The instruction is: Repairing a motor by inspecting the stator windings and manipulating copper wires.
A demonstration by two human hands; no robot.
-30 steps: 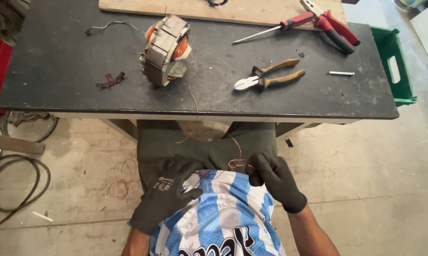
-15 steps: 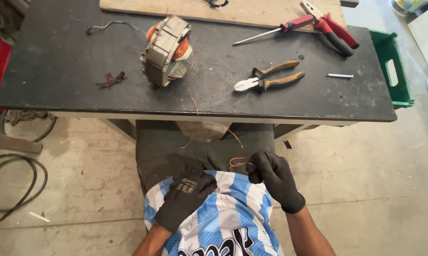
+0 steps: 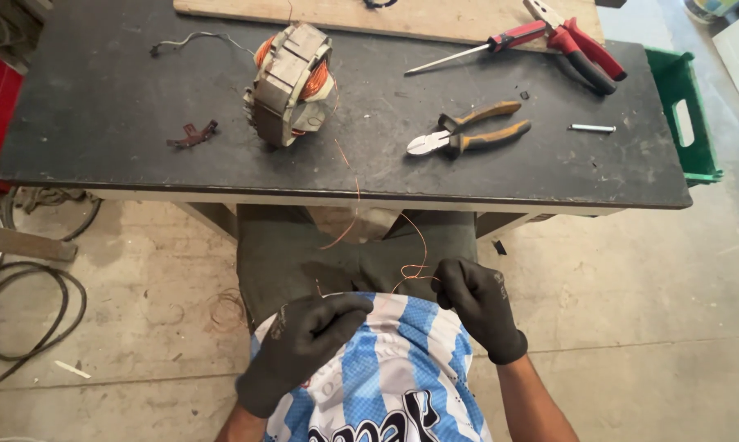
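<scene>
Left hand now shifted inward, fisted at shirt hem; right hand pinching copper wire trailing from motor stator; strand paying out.

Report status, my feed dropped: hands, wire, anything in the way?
Left hand and right hand gloved, both pinching copper wire. Wire trails up to stator on bench. Nothing in the way.

Head camera looks steeply down, fairly close, over the workbench.
</scene>
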